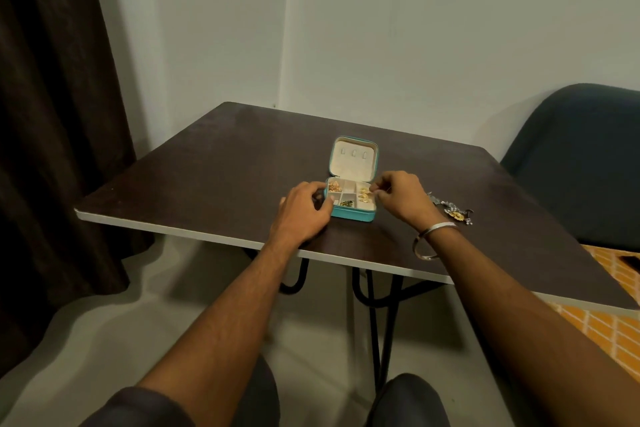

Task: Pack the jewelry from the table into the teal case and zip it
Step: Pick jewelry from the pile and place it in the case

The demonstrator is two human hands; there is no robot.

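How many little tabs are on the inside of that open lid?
3. They sit in a row across the cream lining of the raised lid of the teal case: left tab, middle tab, right tab. None looks hidden.

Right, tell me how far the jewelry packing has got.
Partly done. The teal case lies open with gold pieces and a green piece already in compartments. In hand: the left hand steadies the case while the right hand pinches something small over the right compartment. Left: the loose jewelry on the table behind the right wrist, then zipping.
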